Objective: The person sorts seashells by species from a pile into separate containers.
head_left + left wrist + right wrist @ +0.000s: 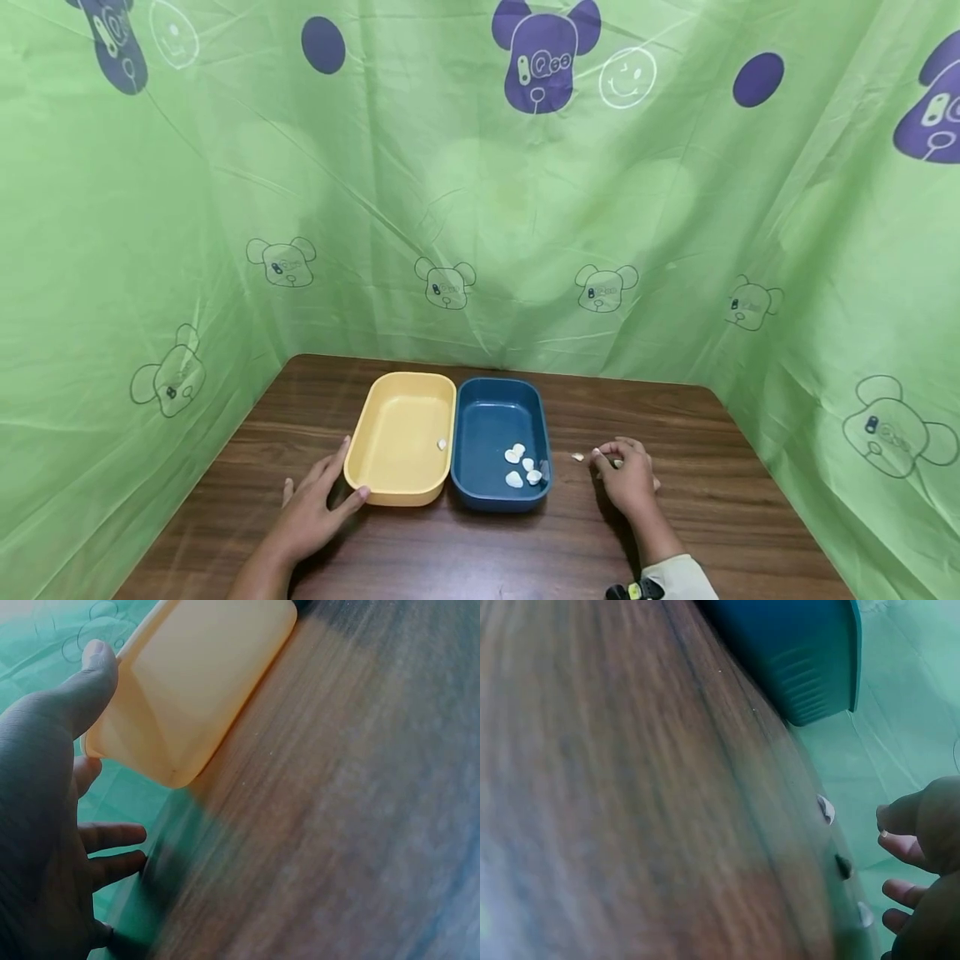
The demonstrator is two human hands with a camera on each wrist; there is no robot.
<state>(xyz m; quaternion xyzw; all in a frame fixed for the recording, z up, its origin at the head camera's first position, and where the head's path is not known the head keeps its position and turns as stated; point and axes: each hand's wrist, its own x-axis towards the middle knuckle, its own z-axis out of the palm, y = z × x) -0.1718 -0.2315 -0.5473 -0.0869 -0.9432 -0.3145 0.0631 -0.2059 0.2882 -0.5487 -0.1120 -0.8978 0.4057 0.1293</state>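
Note:
My left hand (311,508) holds the near left corner of a yellow rectangular tray (401,498); its thumb (96,671) lies at the rim and the other fingers spread outward. On the right, my right hand (628,479) is low over the table, thumb and index fingertips close together; I cannot tell whether a small shell is between them. A white seashell (577,457) lies just left of that hand. In the right wrist view, a dark shell (844,866) and another pale shell (865,915) lie beside the fingers.
Against the yellow tray stands a blue tray (501,503) with several white shells (513,479) and a dark one at its right wall. One white shell (442,444) is in the yellow tray. Green printed curtain (510,208) surrounds the brown wooden table (450,558).

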